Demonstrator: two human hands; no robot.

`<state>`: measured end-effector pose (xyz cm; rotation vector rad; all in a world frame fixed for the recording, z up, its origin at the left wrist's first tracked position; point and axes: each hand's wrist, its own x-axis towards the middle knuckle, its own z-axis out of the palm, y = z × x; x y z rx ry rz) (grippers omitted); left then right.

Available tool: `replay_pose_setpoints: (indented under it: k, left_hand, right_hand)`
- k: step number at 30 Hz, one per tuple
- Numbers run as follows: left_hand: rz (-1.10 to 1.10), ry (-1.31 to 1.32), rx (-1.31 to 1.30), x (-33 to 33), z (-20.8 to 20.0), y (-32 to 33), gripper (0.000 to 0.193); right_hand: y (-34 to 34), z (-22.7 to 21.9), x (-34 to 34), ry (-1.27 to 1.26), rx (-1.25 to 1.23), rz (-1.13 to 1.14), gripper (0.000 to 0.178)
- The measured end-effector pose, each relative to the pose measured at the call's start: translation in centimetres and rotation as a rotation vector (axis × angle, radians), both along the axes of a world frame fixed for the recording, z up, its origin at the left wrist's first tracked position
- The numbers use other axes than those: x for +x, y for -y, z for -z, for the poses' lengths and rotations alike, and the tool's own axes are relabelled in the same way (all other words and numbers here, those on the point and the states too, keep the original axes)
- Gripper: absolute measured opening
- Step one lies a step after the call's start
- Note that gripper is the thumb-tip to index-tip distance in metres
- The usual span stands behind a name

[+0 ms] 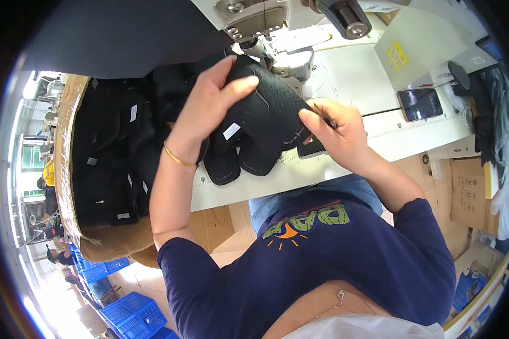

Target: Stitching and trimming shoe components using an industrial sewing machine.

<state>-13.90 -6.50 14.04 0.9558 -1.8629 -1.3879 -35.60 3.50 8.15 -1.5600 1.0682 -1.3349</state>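
A black, shaped fabric piece [280, 104] with pale stitching near its lower edge is held up in front of the sewing machine [288, 62]. My left hand [203, 107] grips its upper left part, thumb lying on top. At its right edge, my right hand [342, 133] pinches the fabric between thumb and fingers. A dark slim tool [326, 117] also sits in my right hand; its kind is hard to make out. More black pieces [223, 166], one with a white label [231, 131], lie under and beside my left hand on the white table.
A cardboard box [70, 164] full of black pieces with white labels stands against the table's left side. On the right of the white table [350, 79] lies a phone-like dark screen [420, 105]. Blue crates [133, 316] are on the floor at lower left.
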Motion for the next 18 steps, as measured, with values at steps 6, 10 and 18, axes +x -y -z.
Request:
replay_pose_setpoints:
  k: [6,10,18]
  left_hand:
    - [0.018,-0.106,0.409,0.4,-0.5,5.1,0.028]
    - [-0.010,0.086,0.514,-0.3,-0.9,6.4,0.030]
    - [-0.121,0.134,-0.011,2.1,1.9,7.5,0.029]
  right_hand:
    - [1.4,-1.3,1.4,0.249,0.094,0.018,0.026]
    - [1.3,-1.3,1.7,0.231,0.083,0.052,0.027]
    - [1.1,-1.7,2.3,0.121,0.084,-0.027,0.040]
